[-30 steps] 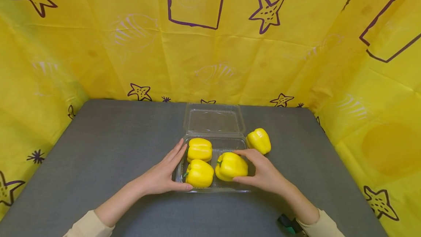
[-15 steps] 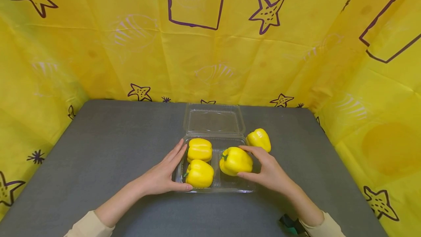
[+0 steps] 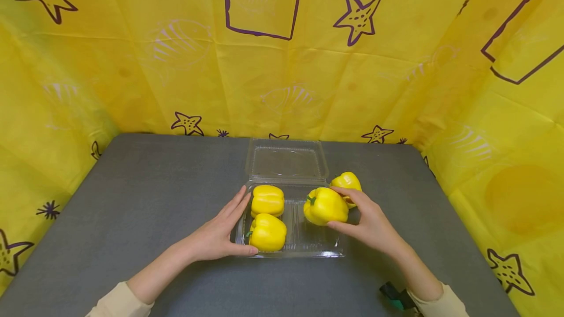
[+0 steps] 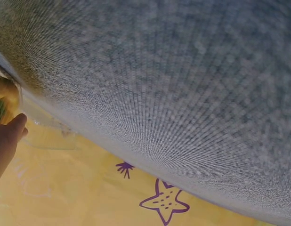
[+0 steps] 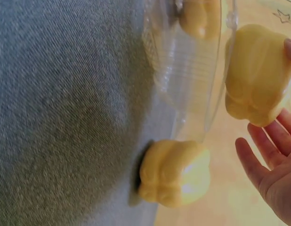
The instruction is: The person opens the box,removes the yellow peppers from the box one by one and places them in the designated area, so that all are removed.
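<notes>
Right hand (image 3: 371, 218) pinches yellow bell pepper (image 3: 325, 205) above clear clamshell (image 3: 315, 242), toward 2 o'clock; left hand (image 3: 218, 234), fingers extended, rests at 9 o'clock (two more peppers (image 3: 268, 233) inside). Step seemingly unloading; next likely calls for skirting loose pepper (image 3: 346, 180).

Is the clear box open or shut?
Open: the plastic clamshell box has its lid folded back; two yellow bell peppers inside lie uncovered.

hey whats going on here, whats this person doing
A person is handling yellow peppers around an open clear container. The right hand grips one pepper, raised clear of the table. The left hand rests against the container's left side, beside two peppers lying inside. A fourth pepper sits on the table, outside the container.
</notes>
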`<state>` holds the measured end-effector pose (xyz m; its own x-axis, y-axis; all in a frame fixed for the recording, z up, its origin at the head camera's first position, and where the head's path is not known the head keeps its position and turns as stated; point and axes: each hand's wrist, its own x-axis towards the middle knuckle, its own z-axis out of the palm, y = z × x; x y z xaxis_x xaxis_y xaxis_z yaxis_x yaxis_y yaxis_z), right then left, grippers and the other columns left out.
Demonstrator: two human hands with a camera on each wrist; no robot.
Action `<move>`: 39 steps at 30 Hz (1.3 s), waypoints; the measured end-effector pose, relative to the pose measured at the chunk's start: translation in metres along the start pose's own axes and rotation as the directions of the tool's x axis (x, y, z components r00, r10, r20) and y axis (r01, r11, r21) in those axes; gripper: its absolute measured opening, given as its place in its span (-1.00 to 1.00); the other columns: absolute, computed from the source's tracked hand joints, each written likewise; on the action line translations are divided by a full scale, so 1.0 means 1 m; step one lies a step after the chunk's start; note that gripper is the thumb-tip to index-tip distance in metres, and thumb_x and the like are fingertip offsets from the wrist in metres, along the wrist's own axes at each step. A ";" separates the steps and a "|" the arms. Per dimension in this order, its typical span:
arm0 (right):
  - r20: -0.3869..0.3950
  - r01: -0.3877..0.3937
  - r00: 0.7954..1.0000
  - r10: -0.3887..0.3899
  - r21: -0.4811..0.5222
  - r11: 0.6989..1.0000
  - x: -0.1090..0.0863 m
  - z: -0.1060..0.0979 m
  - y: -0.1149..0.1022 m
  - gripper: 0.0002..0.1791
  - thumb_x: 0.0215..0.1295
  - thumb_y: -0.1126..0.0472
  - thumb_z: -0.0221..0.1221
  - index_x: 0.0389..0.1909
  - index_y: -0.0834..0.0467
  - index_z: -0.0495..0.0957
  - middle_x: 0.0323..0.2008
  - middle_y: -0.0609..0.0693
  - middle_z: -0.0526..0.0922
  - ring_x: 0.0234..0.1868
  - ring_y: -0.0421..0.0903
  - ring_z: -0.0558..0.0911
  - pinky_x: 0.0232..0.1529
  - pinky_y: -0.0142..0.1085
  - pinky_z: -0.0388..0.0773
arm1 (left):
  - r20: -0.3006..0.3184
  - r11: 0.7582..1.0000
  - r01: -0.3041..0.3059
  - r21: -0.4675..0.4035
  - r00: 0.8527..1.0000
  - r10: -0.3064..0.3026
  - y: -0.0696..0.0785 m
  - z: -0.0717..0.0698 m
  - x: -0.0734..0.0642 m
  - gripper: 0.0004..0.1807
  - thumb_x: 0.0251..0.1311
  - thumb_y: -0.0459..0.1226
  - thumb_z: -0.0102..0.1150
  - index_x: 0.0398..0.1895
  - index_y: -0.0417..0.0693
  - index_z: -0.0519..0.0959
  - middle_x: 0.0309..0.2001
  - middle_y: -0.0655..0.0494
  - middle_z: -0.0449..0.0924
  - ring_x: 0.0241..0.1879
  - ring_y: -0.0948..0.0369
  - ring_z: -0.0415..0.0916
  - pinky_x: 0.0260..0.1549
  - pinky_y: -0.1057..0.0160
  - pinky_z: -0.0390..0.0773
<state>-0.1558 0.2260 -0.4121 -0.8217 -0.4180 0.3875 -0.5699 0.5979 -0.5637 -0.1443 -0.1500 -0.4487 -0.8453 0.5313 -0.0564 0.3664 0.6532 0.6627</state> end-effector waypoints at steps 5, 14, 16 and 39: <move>-0.021 -0.017 1.000 0.017 -0.008 1.000 0.000 -0.006 0.002 -0.16 -0.12 0.14 0.56 0.27 -0.01 0.44 0.10 -0.14 0.54 0.01 -0.16 0.53 -0.08 -0.20 0.56 | -0.001 1.000 0.002 0.001 1.000 -0.002 0.000 0.000 0.000 0.37 -0.16 0.43 0.27 0.58 0.12 -0.27 0.56 0.19 -0.50 0.51 0.00 -0.27 0.28 -0.24 0.16; -0.074 -0.067 0.995 0.067 0.001 0.998 -0.002 -0.012 0.010 -0.14 -0.15 0.22 0.57 0.27 0.06 0.44 0.05 -0.12 0.56 0.00 -0.15 0.54 -0.04 -0.52 0.49 | 0.006 1.000 0.012 -0.010 1.000 -0.012 0.000 0.000 0.000 0.36 -0.15 0.41 0.29 0.58 0.15 -0.28 0.56 0.22 -0.51 0.51 0.00 -0.26 0.26 -0.25 0.17; -0.088 -0.083 0.993 0.083 0.007 0.997 -0.003 -0.013 0.011 -0.15 -0.15 0.23 0.57 0.26 0.08 0.45 0.06 -0.10 0.56 0.01 -0.14 0.53 -0.04 -0.53 0.50 | 0.007 1.000 0.012 -0.011 1.000 -0.012 0.000 0.000 0.000 0.36 -0.15 0.40 0.29 0.58 0.15 -0.28 0.56 0.22 -0.51 0.51 0.00 -0.27 0.26 -0.25 0.17; -0.213 -0.375 0.901 0.377 0.054 0.926 -0.009 -0.035 0.024 -0.26 0.06 0.11 0.47 0.27 0.13 0.39 0.11 0.01 0.53 0.02 -0.20 0.48 -0.06 -0.59 0.45 | -0.007 1.000 0.000 -0.010 1.000 0.000 0.000 0.001 0.000 0.37 -0.16 0.42 0.29 0.58 0.13 -0.27 0.56 0.20 -0.49 0.51 -0.01 -0.25 0.26 -0.26 0.17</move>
<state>-0.1621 0.2682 -0.4043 -0.9565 -0.0055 0.2918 -0.2193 0.6734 -0.7060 -0.1438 -0.1499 -0.4498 -0.8480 0.5275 -0.0505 0.3628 0.6474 0.6703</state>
